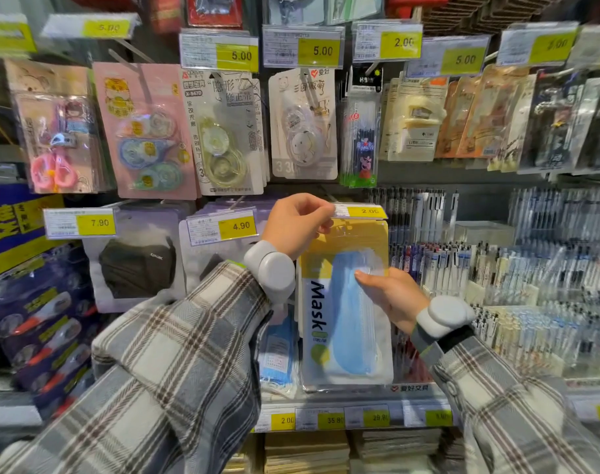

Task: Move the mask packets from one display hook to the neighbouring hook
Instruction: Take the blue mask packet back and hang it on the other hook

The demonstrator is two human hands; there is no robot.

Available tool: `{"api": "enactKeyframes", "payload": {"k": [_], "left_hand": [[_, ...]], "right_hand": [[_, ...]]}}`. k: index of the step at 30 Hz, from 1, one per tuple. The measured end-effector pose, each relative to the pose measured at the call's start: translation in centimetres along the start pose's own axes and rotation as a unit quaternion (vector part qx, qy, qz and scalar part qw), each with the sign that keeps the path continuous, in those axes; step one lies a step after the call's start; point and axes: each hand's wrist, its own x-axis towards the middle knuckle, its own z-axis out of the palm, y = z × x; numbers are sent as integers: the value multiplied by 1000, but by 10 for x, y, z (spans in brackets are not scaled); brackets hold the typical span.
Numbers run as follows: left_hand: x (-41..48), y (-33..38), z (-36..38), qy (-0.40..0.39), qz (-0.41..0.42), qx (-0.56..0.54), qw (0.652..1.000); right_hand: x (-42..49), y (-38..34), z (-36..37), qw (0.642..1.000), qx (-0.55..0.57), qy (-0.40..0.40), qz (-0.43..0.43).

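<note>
We see a yellow-and-clear plastic packet of blue masks (346, 313) hanging upright in the middle of the lower display row. "Mask" is printed in dark letters down its left side, and the smaller print under that word is too fine for us to read. The right hand (392, 295) holds the packet at its right edge, thumb across the front and fingers hidden behind, so its grip is closed on the packet. The left hand (297, 224) has its grip pinched on the left end of a clear price-tag holder (360, 211) marked "2.00", just above the packet's top edge. The hook there is hidden from us by fingers and holder.

To the left hang a yellow "4.90" tag (238, 226) and a yellow "7.90" tag (97, 223), the latter above a black mask in a white packet (136, 268). Another blue mask packet (278, 350) is partly covered by the plaid left sleeve (189, 336). Above, a white correction-tape card (223, 131) reads "X-947D". The pens (497, 261) on the right are blurred.
</note>
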Motion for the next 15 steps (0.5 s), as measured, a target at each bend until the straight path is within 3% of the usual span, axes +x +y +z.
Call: {"api": "enactKeyframes", "payload": {"k": [15], "left_hand": [[2,-11,0,-5,7,-4,1000]], "right_hand": [[20,9,0,1000,14,20,-9]]}}
